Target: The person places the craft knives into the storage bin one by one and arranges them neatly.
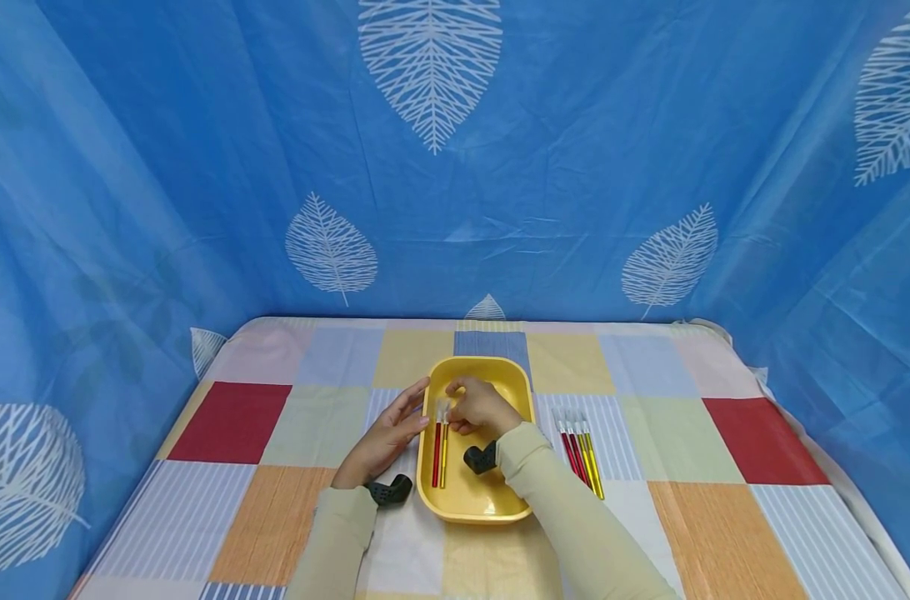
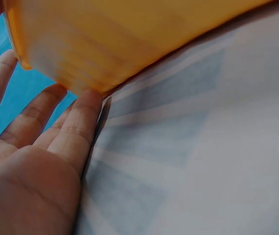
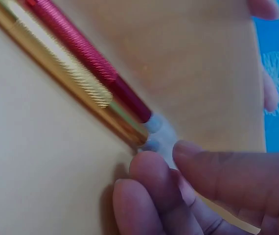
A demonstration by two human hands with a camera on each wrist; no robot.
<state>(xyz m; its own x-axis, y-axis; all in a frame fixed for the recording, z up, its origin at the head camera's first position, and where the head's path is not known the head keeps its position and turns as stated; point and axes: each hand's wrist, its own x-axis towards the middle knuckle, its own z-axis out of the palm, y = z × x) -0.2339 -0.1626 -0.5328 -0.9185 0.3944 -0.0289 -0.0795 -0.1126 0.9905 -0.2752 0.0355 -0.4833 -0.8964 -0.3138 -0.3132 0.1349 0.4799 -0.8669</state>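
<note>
In the head view, a red craft knife and a gold craft knife lie side by side in the left part of a yellow tray, clear caps pointing away from me. My right hand reaches over the tray. Its thumb and index finger pinch the gold knife's clear cap, as the right wrist view shows, with the knurled gold handle beside the red one. Outside the tray, my left hand touches its left wall with extended fingers.
Several more red and gold craft knives lie in a row on the cloth, right of the tray. A patchwork tablecloth covers the table. Blue curtains with white leaf prints enclose the back and sides.
</note>
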